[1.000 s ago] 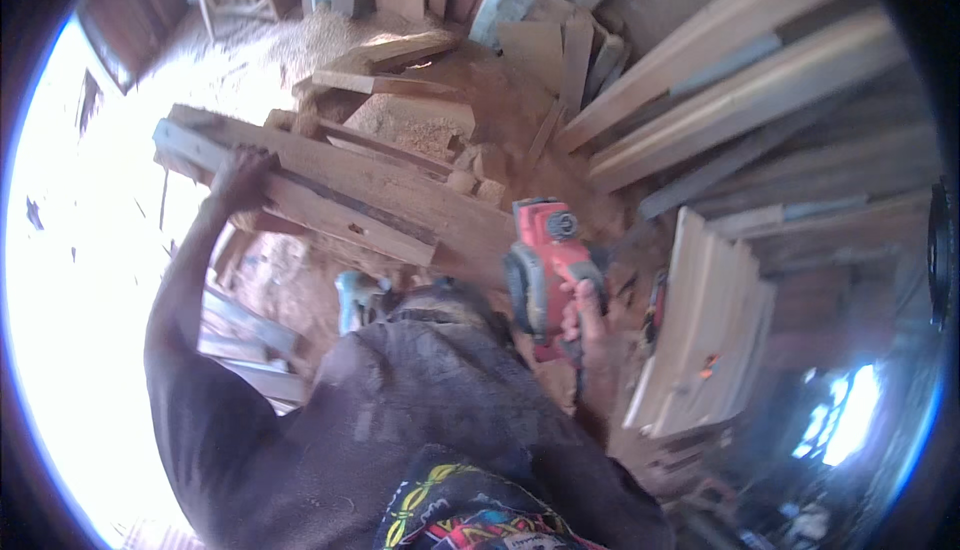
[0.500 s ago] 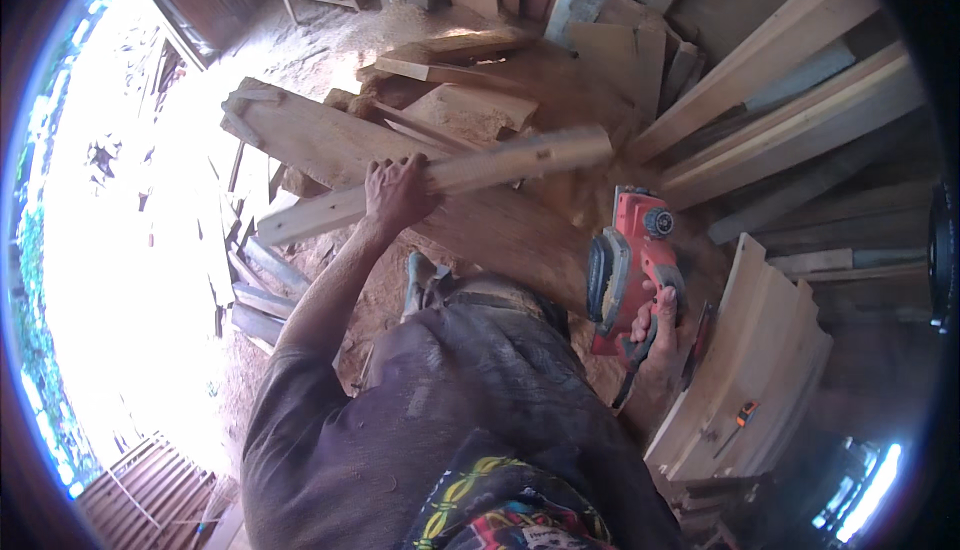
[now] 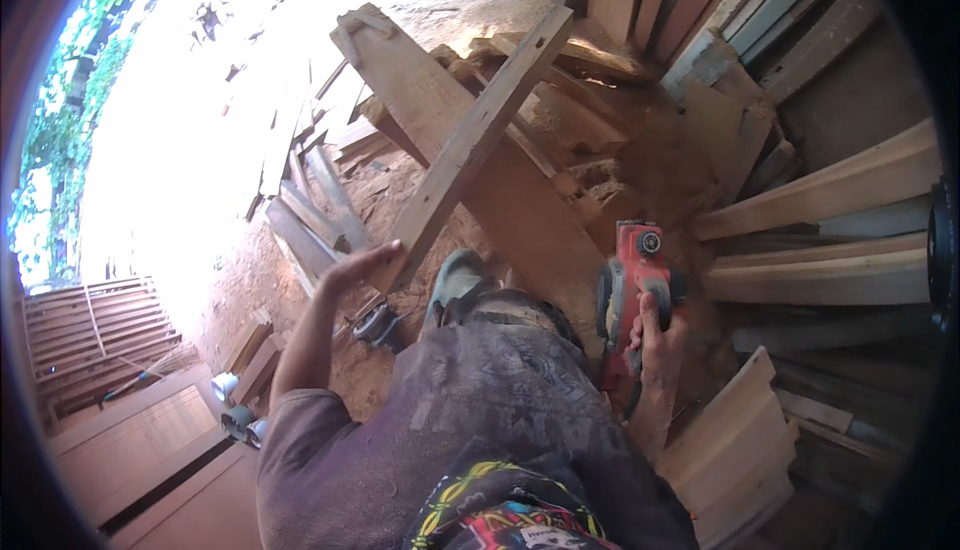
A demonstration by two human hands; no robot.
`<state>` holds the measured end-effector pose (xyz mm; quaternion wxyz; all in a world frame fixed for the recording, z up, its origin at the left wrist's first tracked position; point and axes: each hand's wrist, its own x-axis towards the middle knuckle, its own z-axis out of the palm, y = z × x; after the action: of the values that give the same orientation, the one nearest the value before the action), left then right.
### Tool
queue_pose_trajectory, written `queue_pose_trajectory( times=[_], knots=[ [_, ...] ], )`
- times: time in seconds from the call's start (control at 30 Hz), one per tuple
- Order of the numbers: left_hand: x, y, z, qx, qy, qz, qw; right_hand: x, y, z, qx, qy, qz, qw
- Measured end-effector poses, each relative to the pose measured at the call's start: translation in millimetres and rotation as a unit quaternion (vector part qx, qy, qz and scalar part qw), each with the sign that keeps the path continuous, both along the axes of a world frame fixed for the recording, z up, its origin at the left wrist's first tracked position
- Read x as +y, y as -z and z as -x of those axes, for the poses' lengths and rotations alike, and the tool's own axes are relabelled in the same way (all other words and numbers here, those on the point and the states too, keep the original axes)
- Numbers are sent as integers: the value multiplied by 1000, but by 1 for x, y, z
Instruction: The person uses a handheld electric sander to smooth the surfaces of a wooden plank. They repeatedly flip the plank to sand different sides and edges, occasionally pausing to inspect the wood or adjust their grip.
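A long squared wooden beam (image 3: pixel 485 128) lies slantwise across a wide plank (image 3: pixel 520 210), its near end close to my left side. My left hand (image 3: pixel 362 266) is closed at that near end, fingers against the beam's left edge; part of the grip is hidden. On the right, my right hand (image 3: pixel 655 338) is wrapped around the handle of a red electric hand planer (image 3: pixel 628 285). The planer is beside the plank's near end, apart from the beam. A dark knob sits on the planer's front.
Scrap wood and sawdust lie beyond the plank. Long boards (image 3: pixel 820 270) lean at the right, with a pale wide board (image 3: pixel 735 445) nearer me. A small grey power tool (image 3: pixel 377 325) rests on the ground by my foot. Slatted wooden frames (image 3: pixel 95 335) and panels stand at left.
The beam has swung from nearly crosswise to a steep slant, far end up and away. My left hand went from its middle to its near end. My head view has turned too.
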<state>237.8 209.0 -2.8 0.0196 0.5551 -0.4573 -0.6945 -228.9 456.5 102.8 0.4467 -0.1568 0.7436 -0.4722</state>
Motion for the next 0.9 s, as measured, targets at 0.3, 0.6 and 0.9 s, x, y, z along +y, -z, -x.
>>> queue_pose_trajectory(
  times=[0.3,0.6,0.9],
  knots=[
    [138,23,132,107,-264,-72,956,-21,-35,11,-43,-94,-25,994],
    [143,1,214,198,-236,-32,951,-32,-31,15,-32,-197,-48,979],
    [151,-16,170,186,-202,-89,958,-20,-12,21,-2,-211,-53,976]
  ],
)
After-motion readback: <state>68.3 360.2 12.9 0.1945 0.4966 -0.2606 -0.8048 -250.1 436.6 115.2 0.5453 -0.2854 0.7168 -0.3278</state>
